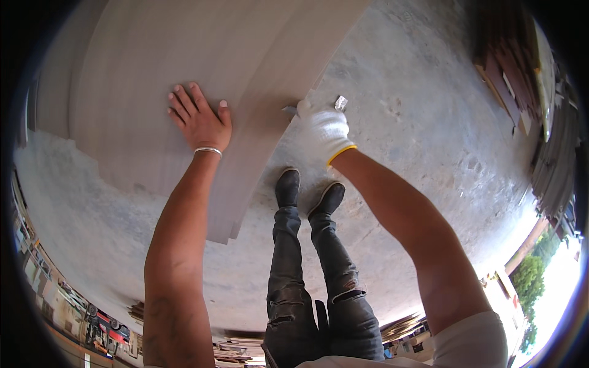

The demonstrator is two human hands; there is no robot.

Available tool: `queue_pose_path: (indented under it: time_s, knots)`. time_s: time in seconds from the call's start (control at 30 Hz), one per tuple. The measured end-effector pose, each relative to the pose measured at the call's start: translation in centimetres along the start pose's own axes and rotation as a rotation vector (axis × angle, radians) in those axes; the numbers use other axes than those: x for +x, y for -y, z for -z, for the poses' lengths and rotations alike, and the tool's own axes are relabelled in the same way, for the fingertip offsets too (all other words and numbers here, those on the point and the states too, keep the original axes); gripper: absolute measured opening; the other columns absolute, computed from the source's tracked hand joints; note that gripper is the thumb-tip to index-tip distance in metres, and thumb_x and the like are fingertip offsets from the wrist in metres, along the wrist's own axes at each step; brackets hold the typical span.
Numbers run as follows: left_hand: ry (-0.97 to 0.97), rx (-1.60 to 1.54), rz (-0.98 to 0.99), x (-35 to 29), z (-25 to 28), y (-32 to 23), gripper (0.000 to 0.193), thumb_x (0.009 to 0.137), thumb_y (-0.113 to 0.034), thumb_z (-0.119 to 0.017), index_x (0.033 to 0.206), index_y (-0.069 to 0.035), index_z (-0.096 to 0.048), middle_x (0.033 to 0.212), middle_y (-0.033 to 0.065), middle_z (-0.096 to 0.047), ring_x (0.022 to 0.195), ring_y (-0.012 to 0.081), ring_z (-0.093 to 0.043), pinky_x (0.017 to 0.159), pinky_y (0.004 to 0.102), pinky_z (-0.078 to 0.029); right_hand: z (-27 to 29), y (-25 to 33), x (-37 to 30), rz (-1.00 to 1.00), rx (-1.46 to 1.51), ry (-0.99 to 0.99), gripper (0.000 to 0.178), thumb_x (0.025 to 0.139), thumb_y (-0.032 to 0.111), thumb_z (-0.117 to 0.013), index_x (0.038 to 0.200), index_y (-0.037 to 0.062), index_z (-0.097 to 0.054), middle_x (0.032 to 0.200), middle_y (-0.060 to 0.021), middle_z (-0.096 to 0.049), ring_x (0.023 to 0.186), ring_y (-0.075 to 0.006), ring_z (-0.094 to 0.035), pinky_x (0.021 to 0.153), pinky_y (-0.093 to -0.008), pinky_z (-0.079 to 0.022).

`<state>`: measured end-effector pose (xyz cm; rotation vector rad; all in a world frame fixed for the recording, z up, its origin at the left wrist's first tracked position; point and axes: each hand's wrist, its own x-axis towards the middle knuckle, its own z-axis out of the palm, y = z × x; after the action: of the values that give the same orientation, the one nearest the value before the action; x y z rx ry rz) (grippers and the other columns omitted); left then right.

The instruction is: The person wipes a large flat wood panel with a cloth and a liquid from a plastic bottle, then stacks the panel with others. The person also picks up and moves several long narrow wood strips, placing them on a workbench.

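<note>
My left hand [199, 119] lies flat, fingers spread, on a large pale wood-grain panel [159, 73] that fills the upper left. A thin metal bangle circles that wrist. My right hand [322, 130], in a white knit glove with a yellow cuff, grips a small metal-bladed tool [339, 102] held against the panel's right edge [288, 110]. How the tool's blade meets the edge is partly hidden by the glove. My legs in dark jeans and black shoes [310, 196] stand just below the panel edge.
The bare concrete floor [417, 122] spreads to the right. Stacked boards and dark wood pieces [509, 73] line the upper right. More stacked panels lie under the top one at its lower corner [221, 236]. Clutter rims the lower left; greenery shows at lower right.
</note>
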<state>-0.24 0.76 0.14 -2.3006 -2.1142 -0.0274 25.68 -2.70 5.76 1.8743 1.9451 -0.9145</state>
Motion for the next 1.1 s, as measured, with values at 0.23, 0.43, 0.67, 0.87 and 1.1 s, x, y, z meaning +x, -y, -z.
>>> queue_pose_path:
  time_s: [0.23,0.43,0.67,0.87,1.1]
  knots:
    - [-0.018,-0.024,-0.007,0.4,0.0,-0.5,0.079,0.098,-0.046,-0.046,0.157,-0.001,-0.02,0.163,0.0285,-0.014,0.151,0.0473,-0.009,0.121,0.0608,-0.008,4.4,-7.7,6.2,-0.07,-0.042,-0.316,0.035,0.089,0.017,-0.055,0.119,0.0001,-0.056,0.091,-0.0186,-0.072,0.083,-0.0347,-0.072,0.071,-0.047,-0.056]
    - [-0.043,-0.04,-0.012,0.0,-0.1,0.2,0.078,0.099,-0.047,-0.044,0.157,-0.001,-0.021,0.163,0.0286,-0.013,0.151,0.0472,-0.009,0.12,0.0614,-0.008,4.0,-4.1,4.1,-0.079,-0.096,-0.055,0.035,0.087,0.015,-0.058,0.119,-0.0002,-0.056,0.089,-0.0168,-0.072,0.084,-0.0341,-0.072,0.07,-0.0452,-0.056]
    - [-0.009,-0.037,-0.002,0.2,0.1,-0.2,0.078,0.099,-0.046,-0.045,0.157,-0.001,-0.02,0.164,0.0281,-0.011,0.151,0.0472,-0.008,0.121,0.0608,-0.007,6.6,-9.2,7.4,-0.221,-0.029,-0.322,0.039,0.093,0.027,-0.053,0.124,0.0045,-0.057,0.102,-0.0164,-0.073,0.094,-0.0308,-0.072,0.08,-0.0442,-0.056]
    - [0.005,-0.038,-0.002,0.5,0.2,-0.4,0.081,0.096,-0.046,-0.048,0.157,-0.001,-0.019,0.164,0.0283,-0.009,0.152,0.0464,-0.006,0.121,0.0598,-0.006,8.3,-10.7,9.4,-0.179,-0.065,-0.309,0.038,0.087,0.024,-0.059,0.12,0.0075,-0.059,0.102,-0.0164,-0.073,0.096,-0.0322,-0.072,0.083,-0.0448,-0.055]
    - [0.034,-0.021,0.001,0.1,0.4,-0.1,0.083,0.096,-0.046,-0.048,0.157,0.0,-0.018,0.164,0.0286,-0.009,0.152,0.047,-0.005,0.121,0.0602,-0.005,7.7,-8.2,7.5,-0.103,-0.212,-0.028,0.041,0.087,0.024,-0.059,0.124,0.0063,-0.056,0.102,-0.0166,-0.073,0.096,-0.0333,-0.072,0.082,-0.0449,-0.056]
